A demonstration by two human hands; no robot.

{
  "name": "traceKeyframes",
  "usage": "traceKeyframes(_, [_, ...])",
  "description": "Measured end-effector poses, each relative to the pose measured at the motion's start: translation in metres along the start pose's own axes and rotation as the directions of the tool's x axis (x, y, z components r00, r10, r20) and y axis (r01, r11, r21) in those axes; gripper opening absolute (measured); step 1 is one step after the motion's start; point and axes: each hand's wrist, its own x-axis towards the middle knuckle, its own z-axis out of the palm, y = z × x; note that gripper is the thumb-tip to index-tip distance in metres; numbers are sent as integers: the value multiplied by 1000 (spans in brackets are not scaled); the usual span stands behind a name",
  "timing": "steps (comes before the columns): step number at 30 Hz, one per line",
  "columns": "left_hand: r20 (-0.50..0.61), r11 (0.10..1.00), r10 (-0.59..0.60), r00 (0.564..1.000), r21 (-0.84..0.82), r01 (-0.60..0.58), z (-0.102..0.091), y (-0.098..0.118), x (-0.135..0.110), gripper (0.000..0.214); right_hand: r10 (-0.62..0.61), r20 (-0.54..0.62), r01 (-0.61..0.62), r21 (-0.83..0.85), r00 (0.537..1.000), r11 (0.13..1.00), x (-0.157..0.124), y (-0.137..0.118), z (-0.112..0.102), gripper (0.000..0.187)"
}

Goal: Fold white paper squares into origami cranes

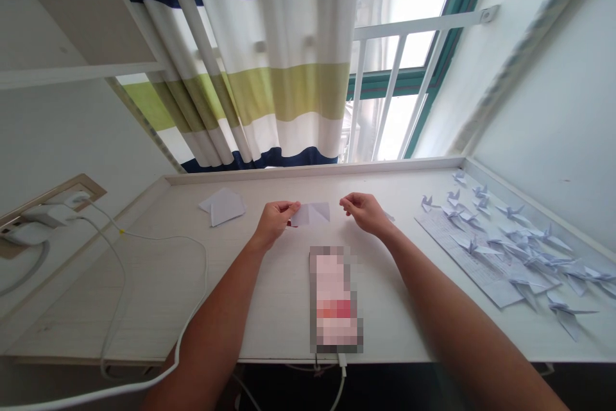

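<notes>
My left hand [275, 224] pinches the left end of a folded white sheet of paper [312, 213] between thumb and fingers, just above the desk. Crease lines and a slanted flap show on the paper. To its right, a small gap away, is my right hand [362, 211]. Its fingers are curled and drawn together, with nothing seen between them. Past the right wrist, a bit of white paper [389, 216] peeks out, mostly hidden. Below both hands lies a phone [334, 295] with a blurred-out screen and a cable plugged into its lower end.
Several folded paper cranes [474, 245] crowd the desk's right side, some on a printed sheet [500, 292]. At the back left lie loose paper squares [226, 207]. A white cable [206, 257] runs from the wall socket [52, 209] across the left. A raised rim [312, 170] borders the desk's back.
</notes>
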Motion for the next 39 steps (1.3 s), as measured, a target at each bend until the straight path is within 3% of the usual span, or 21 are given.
traceKeyframes(7, [4,997,0,1000,-77,0,8,5,-5,53,-63,103,48,138,993,989,-4,-3,14,42])
traceKeyframes(16, [22,990,59,998,-129,-56,23,-1,-8,45,-77,143,55,154,987,987,-9,-10,24,35])
traceKeyframes(21, [101,982,165,981,-106,-154,27,-2,-10,38,-63,177,22,225,982,974,-11,-12,26,34])
traceKeyframes(28, [219,978,171,961,-153,-139,32,-4,-14,32,-58,214,-11,308,975,951,-12,-11,36,32])
traceKeyframes(34, [55,975,208,977,64,-211,30,-6,-10,35,-73,260,-3,283,963,959,-15,-19,30,33])
traceKeyframes(39, [58,979,193,979,-75,-189,31,-2,-11,48,-60,256,-30,332,965,943,-15,-19,32,37])
